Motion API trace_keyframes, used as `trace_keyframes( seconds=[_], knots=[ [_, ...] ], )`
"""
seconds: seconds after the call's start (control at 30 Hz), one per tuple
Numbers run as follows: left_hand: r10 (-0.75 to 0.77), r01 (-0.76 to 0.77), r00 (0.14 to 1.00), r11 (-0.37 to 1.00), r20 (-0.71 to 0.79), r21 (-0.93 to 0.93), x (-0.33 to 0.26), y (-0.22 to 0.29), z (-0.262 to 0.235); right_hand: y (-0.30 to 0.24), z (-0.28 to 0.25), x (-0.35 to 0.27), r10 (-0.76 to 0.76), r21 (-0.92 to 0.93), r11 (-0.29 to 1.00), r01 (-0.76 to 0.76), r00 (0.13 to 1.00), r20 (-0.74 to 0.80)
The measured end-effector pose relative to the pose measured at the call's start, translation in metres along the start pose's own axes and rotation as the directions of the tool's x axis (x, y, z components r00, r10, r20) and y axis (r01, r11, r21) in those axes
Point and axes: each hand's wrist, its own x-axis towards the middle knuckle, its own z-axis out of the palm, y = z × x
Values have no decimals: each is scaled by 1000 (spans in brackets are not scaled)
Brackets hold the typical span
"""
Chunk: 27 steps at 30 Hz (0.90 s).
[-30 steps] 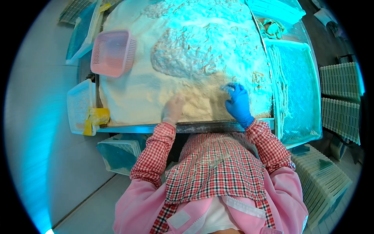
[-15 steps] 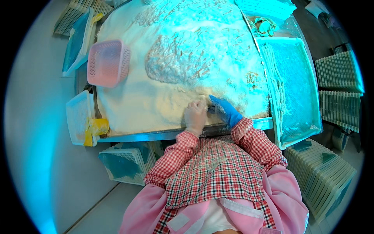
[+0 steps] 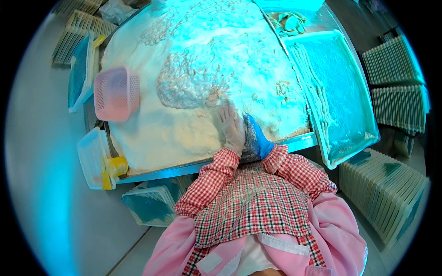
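Observation:
My left hand (image 3: 231,129), in a whitish glove, lies flat with its fingers stretched forward at the near edge of a lumpy, wrinkled pale mass (image 3: 186,83). Beside it my right hand (image 3: 258,141), in a blue glove dusted with powder, stands on edge with its fingers straight. Neither hand visibly holds anything, though the right palm is partly hidden. Both are over the near side of a worktable coated in whitish powder (image 3: 159,142), perhaps flour. Long rope-like pale strips (image 3: 315,87) lie along the left side of a mesh tray (image 3: 350,96) at the right.
A pink perforated basket (image 3: 116,96) sits on the table's left side. At the left edge, a white tray (image 3: 90,158) has a yellow object (image 3: 116,166) against it. Stacked trays (image 3: 384,198) stand on the right, others (image 3: 149,202) below the table. A crumpled cloth (image 3: 291,22) lies at the far right.
My left hand has gone from curled fingers to flat, stretched ones. My right hand has turned onto its edge beside it. The view has swung slightly.

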Motion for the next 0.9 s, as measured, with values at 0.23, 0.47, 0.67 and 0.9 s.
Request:
trace_keyframes(
  seconds=[0.23, 0.47, 0.67, 0.9],
  knots=[
    [111, -113, 957, 994, 267, -7, 21, 30, 28, -53, -28, -34, -50, 332, 937, 108, 983, -177],
    [29, -35, 996, 997, -85, -65, 102, -46, -13, -156, -145, -135, -237, -377, 923, 75, 883, -405],
    [10, 2, 1000, 886, -23, 464, 169, -77, -57, -182, -293, -170, -364, -542, 840, -10, 730, -578],
    [21, -175, 969, 763, 247, 622, 197, -75, -47, -179, -330, -183, -464, -793, 609, 18, 819, -337]
  ],
)
